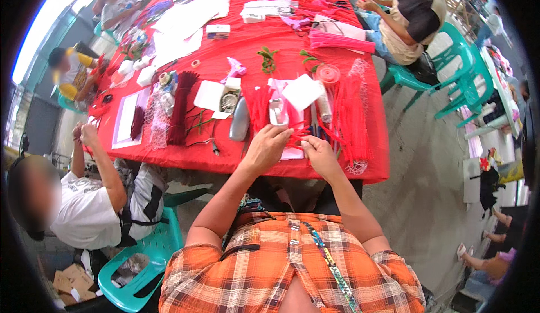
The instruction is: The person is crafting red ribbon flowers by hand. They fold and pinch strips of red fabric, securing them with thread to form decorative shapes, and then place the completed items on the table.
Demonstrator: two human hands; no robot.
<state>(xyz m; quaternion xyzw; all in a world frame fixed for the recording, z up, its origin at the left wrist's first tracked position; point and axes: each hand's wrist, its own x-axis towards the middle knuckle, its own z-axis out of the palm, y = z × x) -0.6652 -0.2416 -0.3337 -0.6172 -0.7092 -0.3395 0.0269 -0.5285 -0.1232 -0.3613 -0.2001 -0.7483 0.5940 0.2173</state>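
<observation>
My left hand (269, 148) is closed, its fingertips pinching red fuzzy craft stems (298, 138) over the near edge of the table. At the other end of the stems, my right hand (320, 156) pinches them between thumb and fingers. Just beyond my hands stands a small white open box (277, 112), with a white square card (302, 92) behind it. Loose bright red stems (258, 106) lie to the left of the box, and a thick red bundle (355, 121) lies to the right. A grey bottle-shaped object (239, 120) rests left of my left hand.
A red cloth (225, 51) covers the long table. On it are a dark red stem bundle (181, 107), a purple glue gun (234, 68), a red ribbon roll (328, 74) and green leaves (268, 59). A person in white (93, 200) works at my left; green chairs (464, 65) stand right.
</observation>
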